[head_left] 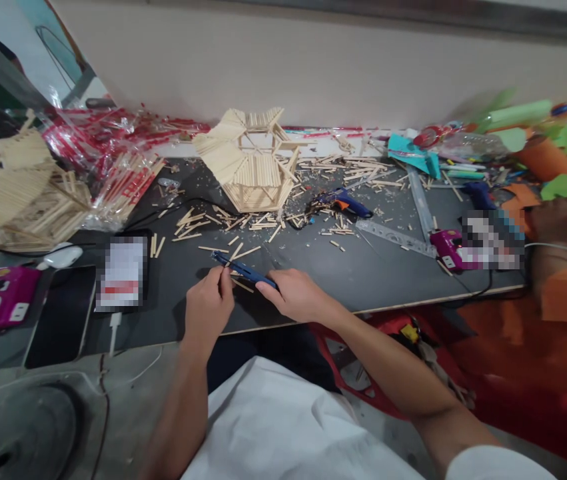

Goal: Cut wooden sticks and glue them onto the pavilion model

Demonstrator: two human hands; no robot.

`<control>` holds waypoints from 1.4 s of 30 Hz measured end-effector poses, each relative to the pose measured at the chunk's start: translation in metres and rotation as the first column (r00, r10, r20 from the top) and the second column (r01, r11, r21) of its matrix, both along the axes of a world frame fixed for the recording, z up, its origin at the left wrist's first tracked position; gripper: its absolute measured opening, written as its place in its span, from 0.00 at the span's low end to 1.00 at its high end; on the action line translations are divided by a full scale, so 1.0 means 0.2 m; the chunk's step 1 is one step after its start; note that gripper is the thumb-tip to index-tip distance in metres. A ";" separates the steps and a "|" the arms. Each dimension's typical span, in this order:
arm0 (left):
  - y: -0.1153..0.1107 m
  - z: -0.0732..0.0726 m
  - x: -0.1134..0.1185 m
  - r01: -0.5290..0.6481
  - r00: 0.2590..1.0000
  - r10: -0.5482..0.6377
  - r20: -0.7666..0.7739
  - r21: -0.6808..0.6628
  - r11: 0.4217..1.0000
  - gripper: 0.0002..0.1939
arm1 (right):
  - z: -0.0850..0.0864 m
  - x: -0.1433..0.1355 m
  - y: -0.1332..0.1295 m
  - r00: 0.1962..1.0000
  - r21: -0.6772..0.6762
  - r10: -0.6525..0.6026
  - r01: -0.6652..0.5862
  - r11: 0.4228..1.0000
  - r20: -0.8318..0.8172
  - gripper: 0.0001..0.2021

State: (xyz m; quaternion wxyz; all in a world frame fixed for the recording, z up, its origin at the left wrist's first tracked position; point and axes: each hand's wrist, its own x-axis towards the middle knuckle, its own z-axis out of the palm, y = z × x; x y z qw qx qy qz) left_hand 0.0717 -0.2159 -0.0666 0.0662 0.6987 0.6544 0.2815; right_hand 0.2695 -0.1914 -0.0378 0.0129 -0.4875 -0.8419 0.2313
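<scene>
My right hand (296,293) is closed round a blue utility knife (246,270), whose front end points left toward my other hand. My left hand (209,303) is pinched at that front end, on what looks like a thin wooden stick (236,251); its fingers partly hide it. Cut sticks (249,252) lie on the dark table just beyond both hands. Farther back stands a model built of wooden sticks (258,173), with flared, roof-like panels.
A blue glue gun (346,202) lies among stick scraps, near clear rulers (396,238). At left are phones (60,317), a purple power strip (6,297), another stick model (18,193) and bagged sticks (126,183). Another person's hands (560,220) are at right, by coloured paper.
</scene>
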 end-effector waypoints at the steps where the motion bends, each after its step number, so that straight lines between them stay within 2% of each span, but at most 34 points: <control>1: 0.00 0.00 0.00 0.001 1.000 -0.001 0.000 0.002 1.000 0.13 | 0.00 0.00 0.00 1.000 0.002 0.001 -0.001 1.000 0.001 0.27; 8: 0.00 -0.02 0.00 -0.011 1.000 0.011 0.005 0.018 1.000 0.14 | 0.00 0.00 0.00 1.000 0.000 0.007 -0.007 1.000 0.009 0.28; 18: -0.03 0.00 -0.01 0.005 1.000 -0.004 -0.029 0.049 0.999 0.13 | 0.01 0.00 -0.02 1.000 -0.003 0.021 -0.021 1.000 -0.021 0.25; 30: -0.04 -0.03 -0.01 -0.032 0.999 0.034 -0.035 0.066 0.997 0.13 | 0.00 0.00 -0.02 0.999 0.010 0.027 -0.027 1.000 -0.022 0.24; 36: -0.03 -0.05 -0.01 -0.060 0.998 0.064 -0.025 0.119 0.991 0.14 | 0.00 0.00 -0.02 1.000 0.003 0.029 -0.029 1.000 -0.009 0.24; 42: -0.04 -0.06 -0.01 -0.040 0.997 0.052 -0.058 0.186 0.982 0.13 | -0.01 0.00 -0.02 0.999 0.025 0.037 -0.036 0.999 -0.034 0.24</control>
